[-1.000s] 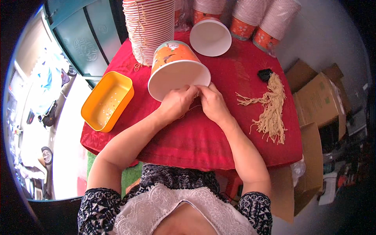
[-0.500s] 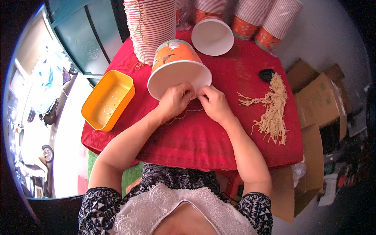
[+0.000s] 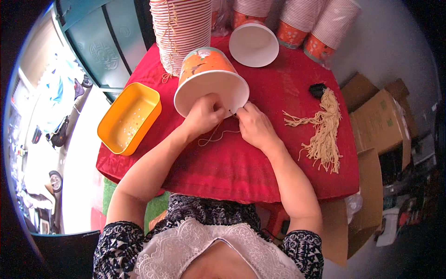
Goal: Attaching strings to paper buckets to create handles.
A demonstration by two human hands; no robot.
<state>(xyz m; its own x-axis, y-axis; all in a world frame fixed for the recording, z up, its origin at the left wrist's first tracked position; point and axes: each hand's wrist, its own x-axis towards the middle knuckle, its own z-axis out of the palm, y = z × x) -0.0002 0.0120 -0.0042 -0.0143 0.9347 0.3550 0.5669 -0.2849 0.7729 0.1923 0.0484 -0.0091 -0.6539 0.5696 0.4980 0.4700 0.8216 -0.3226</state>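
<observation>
An orange-printed paper bucket (image 3: 211,86) lies tilted on the table, its white mouth facing me. My left hand (image 3: 204,113) is closed at the lower part of the mouth, fingers curled just inside the rim, with a thin beige string (image 3: 218,138) at its fingertips. That string loops down onto the cloth and runs toward my right hand (image 3: 254,124). Thumb and fingers of the right hand pinch the bucket's lower right rim. Small dark marks show on the rim between both hands; whether they are holes or something else is unclear.
A red cloth (image 3: 223,172) covers the table. To the left sits a yellow tub (image 3: 129,118) with small pale bits inside. A tall stack of buckets (image 3: 181,37) stands behind, beside another white-mouthed bucket (image 3: 253,45). Beige strings (image 3: 327,132) lie bundled at right, near cardboard boxes (image 3: 378,121).
My left hand has drawn slightly left from the right one, opening a gap at the rim. More of the looped string shows, and the bucket has shifted a little left.
</observation>
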